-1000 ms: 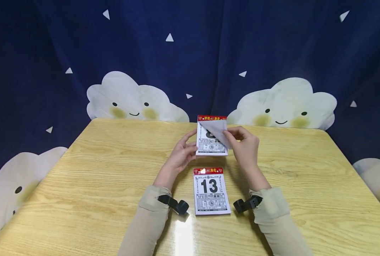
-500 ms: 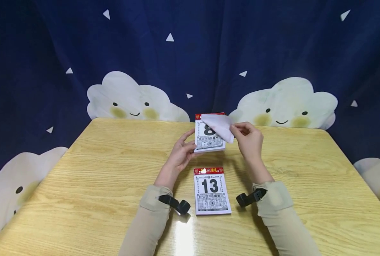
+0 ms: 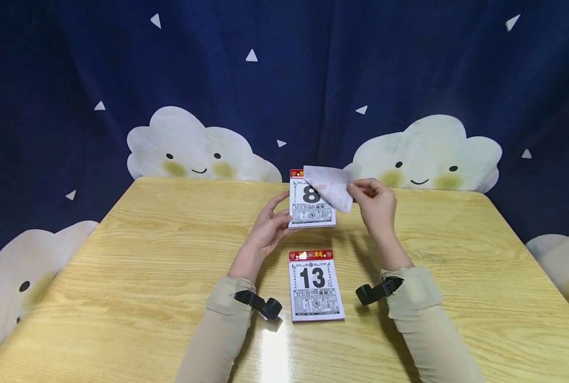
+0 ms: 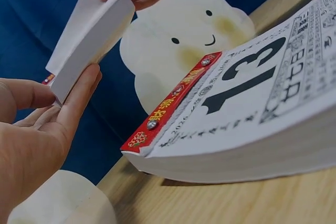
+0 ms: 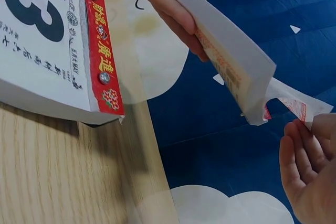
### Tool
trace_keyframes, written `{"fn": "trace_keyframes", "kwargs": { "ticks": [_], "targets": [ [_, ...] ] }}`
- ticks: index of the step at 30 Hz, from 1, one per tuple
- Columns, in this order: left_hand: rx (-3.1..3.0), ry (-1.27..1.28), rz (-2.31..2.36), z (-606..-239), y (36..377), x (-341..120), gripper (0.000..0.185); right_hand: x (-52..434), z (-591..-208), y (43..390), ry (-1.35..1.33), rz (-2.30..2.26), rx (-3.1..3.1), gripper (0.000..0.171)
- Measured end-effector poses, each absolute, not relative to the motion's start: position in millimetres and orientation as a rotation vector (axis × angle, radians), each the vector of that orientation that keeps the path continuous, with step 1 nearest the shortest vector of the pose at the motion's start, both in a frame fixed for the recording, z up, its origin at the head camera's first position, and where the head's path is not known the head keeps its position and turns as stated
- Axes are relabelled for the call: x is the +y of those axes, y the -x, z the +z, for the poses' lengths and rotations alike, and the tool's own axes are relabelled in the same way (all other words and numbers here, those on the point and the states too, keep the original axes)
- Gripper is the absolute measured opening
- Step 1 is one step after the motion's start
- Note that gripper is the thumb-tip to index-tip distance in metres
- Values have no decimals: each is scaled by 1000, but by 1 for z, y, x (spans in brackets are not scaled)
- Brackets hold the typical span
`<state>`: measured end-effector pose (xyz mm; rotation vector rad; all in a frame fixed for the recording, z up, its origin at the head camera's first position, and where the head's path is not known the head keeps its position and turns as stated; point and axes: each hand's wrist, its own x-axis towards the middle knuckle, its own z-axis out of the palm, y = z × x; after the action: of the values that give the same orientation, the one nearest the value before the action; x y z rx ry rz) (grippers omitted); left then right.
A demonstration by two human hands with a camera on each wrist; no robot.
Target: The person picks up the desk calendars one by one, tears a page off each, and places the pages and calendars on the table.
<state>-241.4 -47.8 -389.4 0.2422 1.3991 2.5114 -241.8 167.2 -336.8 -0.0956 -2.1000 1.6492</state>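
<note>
calendar (image 3: 311, 214)'s up over the bench (image 3: 169, 255) — your l. hand (image 3: 267, 230) grips its side, r. hand (image 3: 376, 204) pinches the page (image 3: 331, 185)'s edge. block's prob. firm, page flimsy, easily torn — hold nr. red strip (image 3: 296, 173).

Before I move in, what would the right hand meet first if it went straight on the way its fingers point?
First the lifted page that the right hand pinches; past that, probably the tear-off calendar showing 8, though depth is unclear.
</note>
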Motion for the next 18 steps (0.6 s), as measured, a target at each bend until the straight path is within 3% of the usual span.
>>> {"fn": "trace_keyframes", "kwargs": {
  "ticks": [18],
  "targets": [
    [1407, -66, 2547, -392, 243, -50, 66, 171, -339, 245, 128, 1855, -1940, 21]
  ]
}}
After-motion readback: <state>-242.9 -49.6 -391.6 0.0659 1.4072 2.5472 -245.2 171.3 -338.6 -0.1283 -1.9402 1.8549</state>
